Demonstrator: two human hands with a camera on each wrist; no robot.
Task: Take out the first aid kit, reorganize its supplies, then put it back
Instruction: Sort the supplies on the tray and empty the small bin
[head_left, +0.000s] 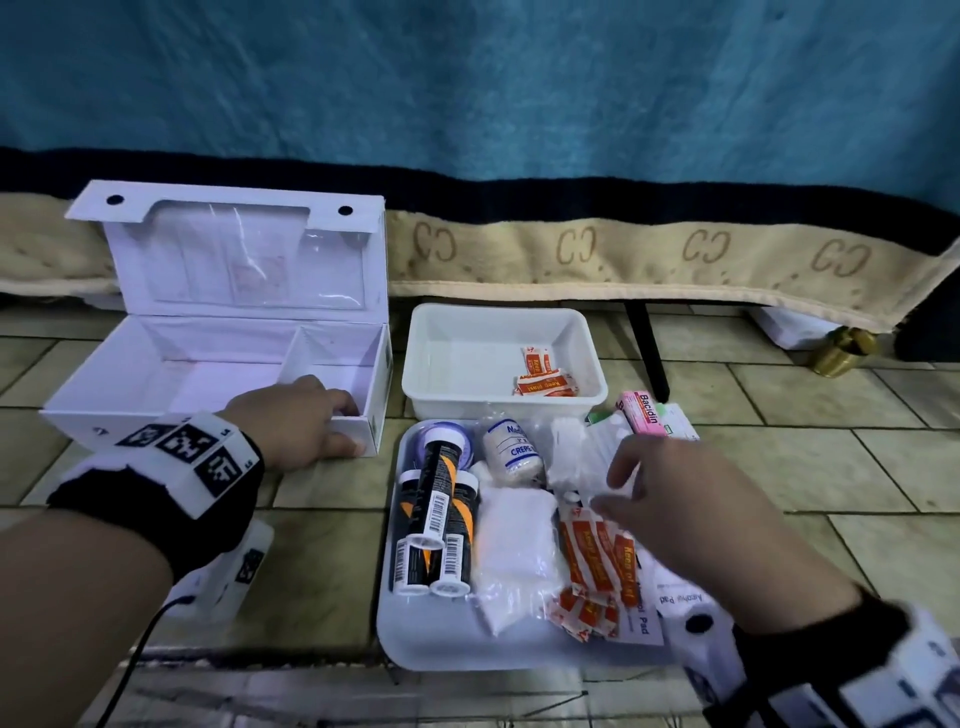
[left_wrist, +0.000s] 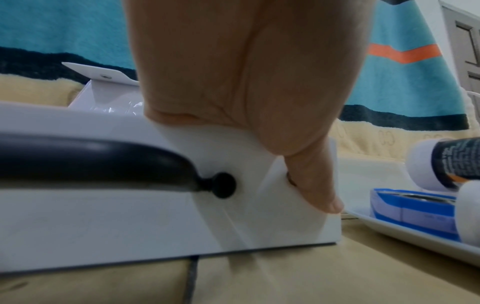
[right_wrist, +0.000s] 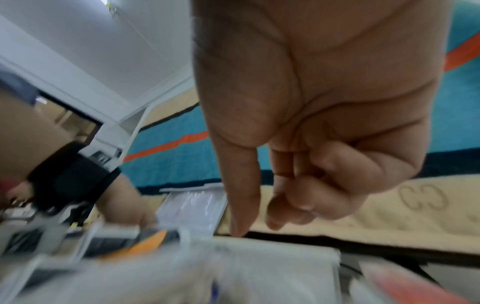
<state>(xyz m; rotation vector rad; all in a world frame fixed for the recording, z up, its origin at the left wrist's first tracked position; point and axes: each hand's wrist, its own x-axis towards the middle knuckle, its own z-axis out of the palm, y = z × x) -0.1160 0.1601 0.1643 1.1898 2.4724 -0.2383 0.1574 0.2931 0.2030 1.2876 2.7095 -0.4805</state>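
**Open kit on the floor, supplies laid out on trays**

At far left the white first aid kit (head_left: 218, 364) sits on the tiled floor (head_left: 779, 467) with its lid standing upright against the beige blanket edge (head_left: 623, 249) behind it. Its two compartments look bare from the head view. The left hand (head_left: 296, 421) grips the kit's near right corner: the fingers curl over the front wall into the smaller right compartment, and the thumb (left_wrist: 319, 197) presses flat against the outside face, just beside the black handle (left_wrist: 103, 162) and its stud.

Just right of the kit stands a deep white tub (head_left: 441, 358) holding a few orange plaster packets (head_left: 545, 384) in its right part. In front of it lies a flat white tray (head_left: 415, 639). On the tray, from left: three dark tablet tubes (head_left: 434, 519) with white caps lying over a blue-rimmed roll, a crepe bandage roll (head_left: 511, 452), a clear bag of white gauze (head_left: 514, 545), and a fan of orange plaster strips (head_left: 597, 561) over alcohol pad sachets (head_left: 644, 623).

The right hand (head_left: 701, 519) hovers above the tray's right side, holding nothing. In the right wrist view its index finger (right_wrist: 244, 195) points straight down while the others curl loosely toward the palm. Beyond it lies a pink Bacidin box (head_left: 644, 413).
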